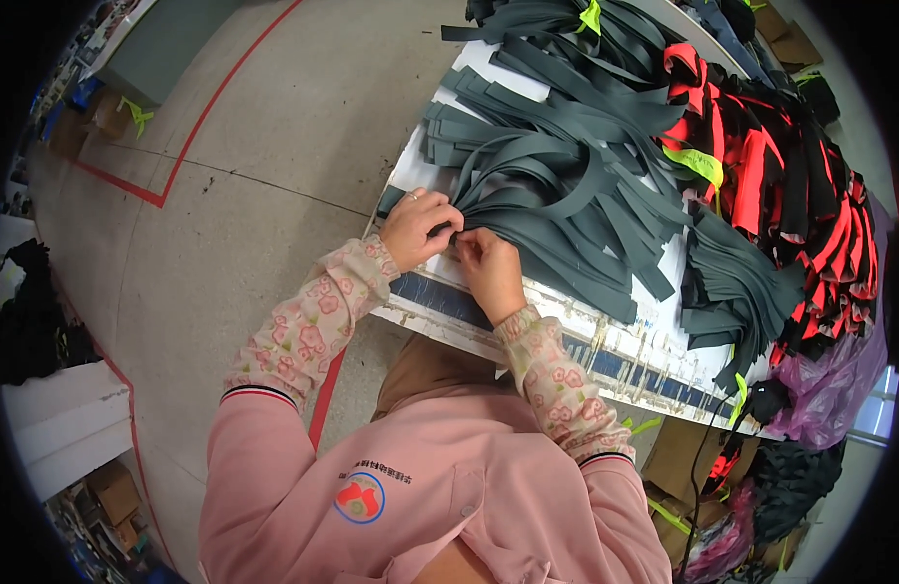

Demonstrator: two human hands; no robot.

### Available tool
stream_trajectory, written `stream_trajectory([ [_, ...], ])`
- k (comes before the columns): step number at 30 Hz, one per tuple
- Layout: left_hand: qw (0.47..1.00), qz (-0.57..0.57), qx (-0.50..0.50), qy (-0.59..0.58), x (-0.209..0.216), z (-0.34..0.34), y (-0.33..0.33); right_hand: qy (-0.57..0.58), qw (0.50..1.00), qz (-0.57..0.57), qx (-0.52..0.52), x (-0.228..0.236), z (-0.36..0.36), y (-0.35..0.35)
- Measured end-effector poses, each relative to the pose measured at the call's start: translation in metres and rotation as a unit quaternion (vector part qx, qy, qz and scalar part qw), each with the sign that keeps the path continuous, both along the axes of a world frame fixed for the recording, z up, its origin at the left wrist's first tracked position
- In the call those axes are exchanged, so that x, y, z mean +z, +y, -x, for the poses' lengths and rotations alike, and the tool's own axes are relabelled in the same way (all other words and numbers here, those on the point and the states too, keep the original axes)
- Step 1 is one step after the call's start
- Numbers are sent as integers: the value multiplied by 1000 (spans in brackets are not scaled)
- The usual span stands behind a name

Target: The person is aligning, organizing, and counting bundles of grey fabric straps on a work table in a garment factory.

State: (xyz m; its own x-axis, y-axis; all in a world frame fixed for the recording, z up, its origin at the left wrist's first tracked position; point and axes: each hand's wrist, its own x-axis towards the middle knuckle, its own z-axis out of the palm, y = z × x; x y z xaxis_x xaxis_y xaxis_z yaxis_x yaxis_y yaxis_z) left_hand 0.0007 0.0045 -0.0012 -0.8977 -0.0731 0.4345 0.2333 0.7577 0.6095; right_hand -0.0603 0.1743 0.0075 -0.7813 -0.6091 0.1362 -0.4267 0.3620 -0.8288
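Note:
Dark grey-green flat fabric straps [566, 185] lie in loose bundles across a white table [415, 161]. At the table's near left corner, my left hand [423, 229] curls its fingers round the gathered end of the nearest bundle. Right beside it, my right hand [491, 273] pinches at the same gathered straps, thumb and fingertips together. Both hands nearly touch where the bundle narrows. What exactly lies between the right fingertips is too small to make out.
Red and black fabric pieces [761, 165] are heaped along the table's right side, with a yellow-green tie [697, 164] among them. Another strap bundle [736, 277] hangs near the front right edge. Purple plastic [834, 389] and cardboard boxes [678, 453] sit at lower right.

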Motion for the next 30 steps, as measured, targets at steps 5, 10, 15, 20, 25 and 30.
stream_trajectory([
  [5,1000,2,-1,1,-6,0,-1,-112,994,7,7,12,7,24],
  [10,999,13,-30,-5,-1,-1,-2,-96,990,-23,-99,21,33,110],
  [15,999,35,-26,-11,6,-2,-1,-105,983,-41,-148,19,44,173],
  [20,999,29,-33,-6,7,-3,1,-68,986,-61,-138,17,39,176],
  [25,998,42,-31,-33,8,-3,1,-64,986,-49,-146,8,37,176],
  [30,998,44,-31,-37,6,-3,1,-37,985,-80,-151,12,36,176],
])
